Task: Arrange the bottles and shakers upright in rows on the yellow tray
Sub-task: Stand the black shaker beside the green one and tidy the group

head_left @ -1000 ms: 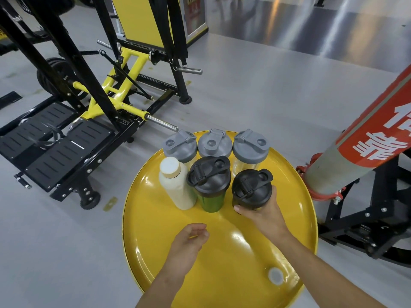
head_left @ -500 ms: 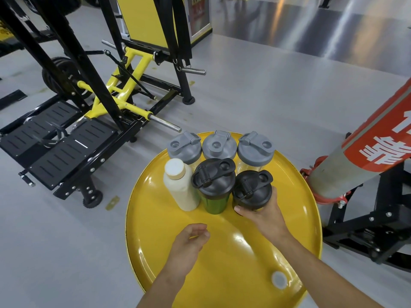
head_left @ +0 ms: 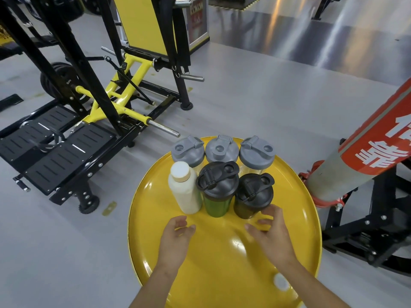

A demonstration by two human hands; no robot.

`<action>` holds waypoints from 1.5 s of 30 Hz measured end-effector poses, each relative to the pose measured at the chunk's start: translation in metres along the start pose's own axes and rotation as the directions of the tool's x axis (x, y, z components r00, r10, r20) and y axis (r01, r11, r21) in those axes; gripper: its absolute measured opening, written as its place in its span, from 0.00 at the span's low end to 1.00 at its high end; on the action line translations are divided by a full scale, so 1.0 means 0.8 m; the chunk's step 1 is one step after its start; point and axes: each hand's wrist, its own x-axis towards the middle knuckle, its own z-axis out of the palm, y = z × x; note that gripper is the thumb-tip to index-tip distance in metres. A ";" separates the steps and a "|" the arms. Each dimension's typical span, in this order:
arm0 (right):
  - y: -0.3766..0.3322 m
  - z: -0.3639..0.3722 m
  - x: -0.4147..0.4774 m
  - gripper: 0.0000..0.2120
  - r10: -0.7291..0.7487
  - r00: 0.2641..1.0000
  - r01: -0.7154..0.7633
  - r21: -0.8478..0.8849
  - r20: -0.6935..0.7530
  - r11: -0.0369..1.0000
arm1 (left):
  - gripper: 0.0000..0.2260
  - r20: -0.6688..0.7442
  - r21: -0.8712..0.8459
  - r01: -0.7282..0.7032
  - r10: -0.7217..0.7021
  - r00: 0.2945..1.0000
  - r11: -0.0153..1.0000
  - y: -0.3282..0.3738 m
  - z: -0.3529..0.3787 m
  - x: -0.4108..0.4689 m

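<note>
On the round yellow tray (head_left: pixel 295 221) two rows stand upright. The back row holds three clear shakers with grey lids (head_left: pixel 188 151) (head_left: pixel 221 150) (head_left: pixel 256 152). In front stand a cream bottle with a white cap (head_left: pixel 184 192), a green shaker with a black lid (head_left: pixel 216 190) and a dark shaker with a black lid (head_left: pixel 253 195). My right hand (head_left: pixel 271 232) hovers just in front of the dark shaker, fingers spread, holding nothing. My left hand (head_left: pixel 175 236) is open over the tray, below the cream bottle.
A black and yellow gym machine (head_left: pixel 93 101) with footplates stands on the grey floor to the left. A red and grey padded post (head_left: pixel 364 152) on a black frame rises close to the tray's right rim. A small white disc (head_left: pixel 280 281) lies on the tray's near part.
My right hand let go of the dark shaker and drew back toward me with fingers spread. The left hand opened slightly. The view shifted a little.
</note>
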 end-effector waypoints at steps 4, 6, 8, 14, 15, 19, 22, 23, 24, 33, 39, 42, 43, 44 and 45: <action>0.015 0.011 -0.030 0.23 0.016 1.000 -0.016 -0.052 0.007 0.999 | 0.20 -0.043 -0.004 -0.033 0.033 0.999 0.999 -0.001 -0.009 0.016; 0.014 0.018 -0.038 0.20 0.020 0.999 -0.018 -0.077 0.025 0.997 | 0.26 -0.053 0.023 -0.057 0.059 0.997 0.998 -0.002 -0.013 0.025; 0.008 0.025 -0.042 0.19 0.010 0.999 -0.007 -0.087 0.034 0.996 | 0.32 -0.036 0.051 -0.097 0.099 0.994 0.994 0.000 -0.015 0.033; -0.019 0.045 -0.050 0.22 0.000 0.998 0.005 -0.073 0.066 0.997 | 0.38 0.033 0.044 -0.227 0.226 0.974 0.973 0.019 -0.011 0.049; -0.022 0.047 -0.051 0.22 0.002 0.998 0.003 -0.069 0.068 0.998 | 0.33 0.040 0.035 -0.255 0.253 0.967 0.966 0.022 -0.009 0.051; -0.033 0.056 -0.054 0.20 -0.005 0.996 0.012 -0.078 0.088 0.997 | 0.29 0.063 0.055 -0.328 0.324 0.944 0.943 0.026 -0.006 0.055; -0.037 0.060 -0.056 0.20 -0.011 0.996 0.018 -0.084 0.087 0.996 | 0.28 0.070 0.052 -0.363 0.359 0.931 0.930 0.031 -0.005 0.053; -0.038 0.061 -0.057 0.20 -0.012 0.996 0.019 -0.083 0.087 0.996 | 0.27 0.069 0.047 -0.375 0.371 0.926 0.926 0.033 -0.005 0.053; -0.039 0.062 -0.058 0.20 -0.014 0.996 0.021 -0.084 0.088 0.996 | 0.27 0.070 0.044 -0.383 0.379 0.923 0.923 0.036 -0.004 0.052; -0.049 0.060 -0.062 0.18 -0.041 0.994 0.046 -0.060 0.097 0.997 | 0.28 0.051 0.053 -0.365 0.363 0.930 0.929 0.041 -0.005 0.051; -0.047 0.057 -0.065 0.18 -0.034 0.995 0.040 -0.064 0.095 0.997 | 0.28 0.055 0.054 -0.385 0.382 0.923 0.921 0.043 -0.006 0.048; -0.045 0.056 -0.067 0.18 -0.029 0.995 0.036 -0.070 0.099 0.997 | 0.27 0.048 0.057 -0.382 0.380 0.924 0.922 0.044 -0.006 0.045; -0.045 0.056 -0.067 0.18 -0.028 0.995 0.036 -0.073 0.100 0.997 | 0.27 0.052 0.048 -0.383 0.380 0.923 0.923 0.045 -0.006 0.044; -0.046 0.055 -0.066 0.18 -0.026 0.995 0.034 -0.076 0.100 0.997 | 0.27 0.055 0.040 -0.380 0.377 0.924 0.924 0.045 -0.007 0.044; -0.046 0.054 -0.066 0.18 -0.026 0.995 0.034 -0.075 0.101 0.997 | 0.27 0.059 0.033 -0.375 0.372 0.926 0.927 0.046 -0.007 0.043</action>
